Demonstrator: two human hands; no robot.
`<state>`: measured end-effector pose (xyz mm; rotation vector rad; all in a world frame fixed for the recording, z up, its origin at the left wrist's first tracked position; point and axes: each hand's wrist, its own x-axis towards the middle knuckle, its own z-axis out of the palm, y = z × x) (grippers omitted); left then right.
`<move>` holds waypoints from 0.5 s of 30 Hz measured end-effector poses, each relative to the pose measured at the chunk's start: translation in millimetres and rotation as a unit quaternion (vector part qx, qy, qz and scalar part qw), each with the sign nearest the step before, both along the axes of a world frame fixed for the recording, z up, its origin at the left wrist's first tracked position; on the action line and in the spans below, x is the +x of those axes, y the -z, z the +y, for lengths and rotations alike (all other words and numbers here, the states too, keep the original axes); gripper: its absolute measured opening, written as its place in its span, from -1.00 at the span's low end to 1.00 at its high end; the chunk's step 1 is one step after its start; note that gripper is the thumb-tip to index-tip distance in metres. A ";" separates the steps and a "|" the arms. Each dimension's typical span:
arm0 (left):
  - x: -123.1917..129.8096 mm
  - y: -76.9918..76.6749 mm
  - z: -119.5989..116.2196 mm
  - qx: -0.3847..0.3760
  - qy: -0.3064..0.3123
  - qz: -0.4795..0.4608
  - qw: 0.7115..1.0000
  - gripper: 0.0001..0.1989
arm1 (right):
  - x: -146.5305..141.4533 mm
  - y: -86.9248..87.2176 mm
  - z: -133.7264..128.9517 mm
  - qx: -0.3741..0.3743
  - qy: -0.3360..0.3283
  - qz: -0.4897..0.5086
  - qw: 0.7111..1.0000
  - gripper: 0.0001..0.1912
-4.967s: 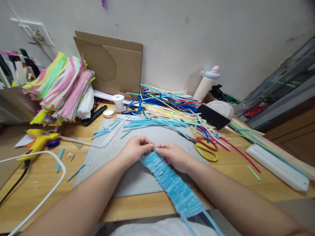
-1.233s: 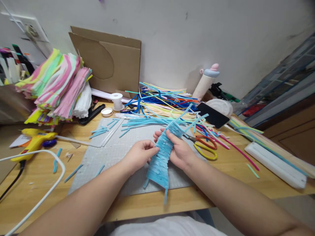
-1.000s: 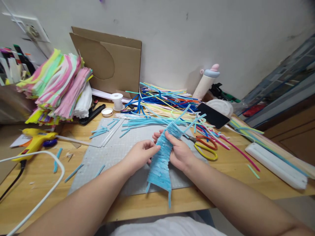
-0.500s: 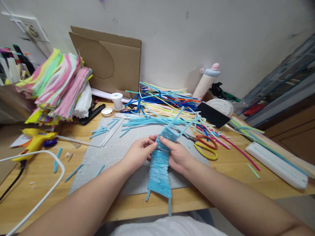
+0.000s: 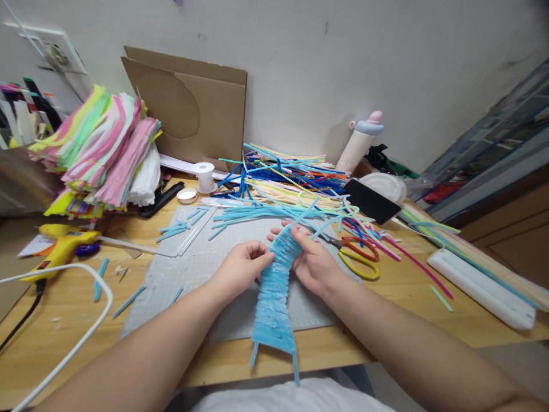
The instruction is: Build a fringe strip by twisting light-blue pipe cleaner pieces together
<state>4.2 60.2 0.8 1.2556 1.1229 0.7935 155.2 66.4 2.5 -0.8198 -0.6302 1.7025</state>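
Note:
A light blue strip of pipe cleaners (image 5: 274,292), packed in rows across two long stems, is held up over the grey cutting mat (image 5: 150,309). Its upper part bends to the right, and loose stem ends stick out at top and bottom. My left hand (image 5: 244,266) pinches the strip's left edge between thumb and fingers. On the other side, my right hand (image 5: 315,260) grips the upper right part, thumb in front and fingers behind it. Loose light blue pipe cleaners (image 5: 253,213) lie on the mat just beyond my hands.
Scissors (image 5: 360,257) with orange and yellow handles lie right of my hands. At the left is a yellow glue gun (image 5: 60,249) with its cable. Behind are a pipe cleaner pile (image 5: 291,171), a cardboard sheet (image 5: 214,114) and a bottle (image 5: 358,143). A white bar (image 5: 480,286) lies far right.
My right hand has moved up along the strip and its fingers have loosened a little. The strip's top now curves more to the right, and its lower end has shifted slightly left and down.

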 end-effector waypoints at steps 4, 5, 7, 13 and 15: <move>-0.5 -4.5 -0.1 -0.008 0.001 0.031 0.999 -0.74 | 8.7 -1.9 7.3 0.034 0.048 -0.069 0.996 -0.72; -0.3 -4.1 -0.1 -0.005 0.002 0.029 1.000 -0.73 | 9.1 -1.8 7.2 0.033 0.047 -0.077 0.995 -0.72; 0.4 -1.6 0.1 0.006 0.002 0.027 1.000 -0.72 | 7.5 -1.7 5.5 0.026 0.044 -0.076 0.996 -0.72; 0.2 6.4 -1.7 0.022 0.026 0.056 0.998 -0.73 | 0.8 0.3 3.7 0.047 0.063 -0.053 0.996 -0.77; -0.2 6.4 -3.0 0.028 0.042 0.067 0.996 -0.74 | 1.0 1.1 4.9 0.047 0.072 -0.040 0.995 -0.79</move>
